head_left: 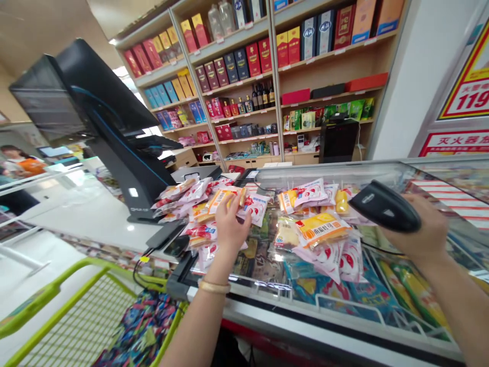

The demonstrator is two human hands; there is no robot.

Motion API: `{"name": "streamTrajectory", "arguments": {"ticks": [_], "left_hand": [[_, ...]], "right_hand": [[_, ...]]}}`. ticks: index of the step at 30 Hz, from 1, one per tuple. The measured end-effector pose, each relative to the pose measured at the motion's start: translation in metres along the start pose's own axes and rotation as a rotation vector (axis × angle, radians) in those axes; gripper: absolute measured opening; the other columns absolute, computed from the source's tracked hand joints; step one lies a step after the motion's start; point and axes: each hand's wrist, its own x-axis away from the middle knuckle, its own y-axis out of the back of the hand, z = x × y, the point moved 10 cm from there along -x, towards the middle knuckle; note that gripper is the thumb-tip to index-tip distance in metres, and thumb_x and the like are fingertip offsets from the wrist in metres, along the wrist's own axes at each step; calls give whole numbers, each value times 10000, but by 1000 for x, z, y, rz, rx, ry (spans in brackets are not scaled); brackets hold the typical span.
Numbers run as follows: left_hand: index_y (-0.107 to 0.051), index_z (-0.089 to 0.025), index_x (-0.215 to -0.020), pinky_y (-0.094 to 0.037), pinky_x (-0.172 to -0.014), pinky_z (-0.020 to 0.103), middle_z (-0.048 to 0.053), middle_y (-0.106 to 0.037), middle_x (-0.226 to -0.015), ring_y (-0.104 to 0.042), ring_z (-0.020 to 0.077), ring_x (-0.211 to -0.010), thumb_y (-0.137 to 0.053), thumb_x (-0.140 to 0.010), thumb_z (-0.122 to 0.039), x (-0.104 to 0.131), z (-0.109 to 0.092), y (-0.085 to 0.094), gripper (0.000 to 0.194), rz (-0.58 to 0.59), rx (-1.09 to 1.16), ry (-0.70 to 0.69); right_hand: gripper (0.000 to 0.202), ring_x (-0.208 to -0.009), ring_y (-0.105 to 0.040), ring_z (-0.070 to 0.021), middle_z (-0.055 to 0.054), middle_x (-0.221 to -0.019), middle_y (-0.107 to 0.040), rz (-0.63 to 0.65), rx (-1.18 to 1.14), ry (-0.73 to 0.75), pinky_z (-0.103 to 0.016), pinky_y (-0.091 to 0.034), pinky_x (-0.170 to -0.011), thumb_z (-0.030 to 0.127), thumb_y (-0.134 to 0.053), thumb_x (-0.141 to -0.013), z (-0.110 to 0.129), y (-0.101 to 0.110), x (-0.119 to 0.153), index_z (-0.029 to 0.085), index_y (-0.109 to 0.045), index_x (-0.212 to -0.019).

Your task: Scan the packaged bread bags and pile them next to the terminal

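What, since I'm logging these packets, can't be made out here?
Head view:
- Left hand: palm, hidden by its own back.
- Left packet pile: its lower layers, covered from above.
- Scanner: handle, hidden by the right hand.
- Poster: cut off by the right edge.
- Shelf labels: too small to read.

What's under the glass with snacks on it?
Through the glass you can see blue bags, yellow-and-green bags and white wire. The snack packets hide what's beneath them.

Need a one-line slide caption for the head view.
Right hand holds a black handheld scanner over a glass-topped case, left hand at a pile of wrapped snacks.
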Motion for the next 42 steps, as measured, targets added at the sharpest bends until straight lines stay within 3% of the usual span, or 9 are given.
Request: {"name": "streamTrajectory", "arguments": {"ticks": [8, 20, 23, 26, 29, 32, 35, 38, 42], "left_hand": [[-595, -232, -1485, -335, -1224, 613, 216, -411, -1676, -380, 456, -1540, -809, -809, -370, -29, 53, -7, 723, 335, -561, 135], [-617, -297, -1489, -502, -1076, 551, 159, -599, -1540, -631, 382, -1303, -439, -1034, -294, -29, 51, -10, 488, 482, -474, 100], [-651, -229, -1443, -504, -1097, 541, 158, -654, -1478, -669, 367, -1262, -472, -982, -222, -33, 54, 2, 494, 364, -246, 168], [-705, -198, -1324, -550, -1081, 499, 135, -747, -1338, -698, 326, -1240, -543, -978, -308, -33, 60, 16, 397, 74, 259, 348], [-706, -208, -1230, -646, -921, 427, 101, -808, -1165, -769, 272, -1095, -590, -987, -379, -17, 66, -12, 319, -105, 904, 685], [-711, -193, -1145, -671, -745, 319, 94, -821, -990, -804, 214, -862, -632, -986, -335, 3, 37, -71, 228, -12, 1345, 1052], [-723, -169, -1091, -648, -645, 220, 85, -802, -872, -778, 159, -716, -586, -1028, -284, 17, -9, -112, 190, 139, 1586, 1236], [-713, -153, -1144, -653, -713, 196, 89, -809, -955, -787, 140, -766, -581, -1019, -186, 22, -42, -131, 185, 194, 1727, 1233], [-669, -146, -1273, -687, -818, 328, 131, -802, -1142, -808, 204, -922, -531, -1051, -238, 36, -56, -139, 278, 268, 1720, 1229]], "right_hand": [[265, -741, -713, -246, -69, -881, -724, 100, -51, -60, -363, -542, -651, 208, -761, -737, 1, -13, 5, 291, -618, -944], [235, -764, -709, -257, -86, -902, -725, 95, -79, 13, -375, -558, -645, 264, -746, -757, 9, -13, 5, 275, -638, -965], [267, -770, -711, -260, -78, -907, -722, 83, -88, 35, -374, -565, -647, 229, -744, -746, 11, -12, 4, 276, -649, -991], [281, -785, -718, -267, -76, -923, -729, 99, -98, 4, -380, -573, -653, 202, -753, -730, 11, -13, 4, 285, -655, -980], [269, -792, -720, -269, -85, -932, -727, 117, -83, 30, -383, -582, -658, 212, -745, -753, 16, -14, 2, 269, -656, -1000], [266, -784, -718, -248, -79, -938, -721, 105, -73, 79, -363, -584, -654, 224, -727, -775, 23, -13, 1, 243, -658, -1031], [247, -796, -716, -241, -70, -948, -717, 104, -88, 50, -364, -583, -659, 244, -706, -789, 21, -13, 0, 234, -668, -1033], [238, -808, -712, -241, -65, -949, -722, 120, -111, 5, -377, -586, -679, 244, -707, -780, 18, -15, 1, 238, -685, -1018], [246, -818, -709, -240, -70, -949, -721, 118, -132, 3, -381, -587, -699, 236, -717, -777, 22, -11, -2, 233, -689, -1022]]}}
